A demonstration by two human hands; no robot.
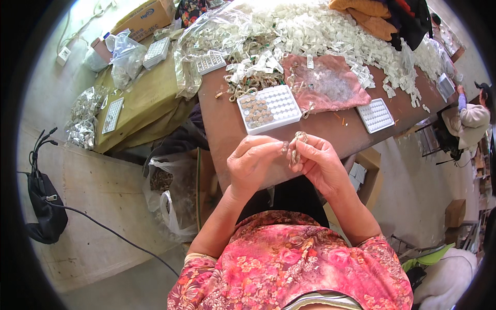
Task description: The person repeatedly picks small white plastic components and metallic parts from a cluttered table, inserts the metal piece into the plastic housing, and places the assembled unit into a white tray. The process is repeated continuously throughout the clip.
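Observation:
Over the table's near edge, my right hand [324,164] pinches a small looped cord [298,147], brownish and braided or beaded. My left hand [253,163] is closed just beside it, thumb and fingertips pressed together on something too small to make out. Beyond my hands sits a white compartment tray [283,122]. Brownish round pieces [256,109] fill its left part, and pale ones show in the other pits. A tangle of similar cords [253,85] lies behind the tray. To its right is a pink cloth [356,98] with fine clear material heaped on it.
Small clear plastic packets [310,31] heap along the far side. Another white tray [376,115] lies at right on the brown table [219,147]. A plastic bag [175,199] and an open carton [374,170] stand below. A person [473,116] sits far right.

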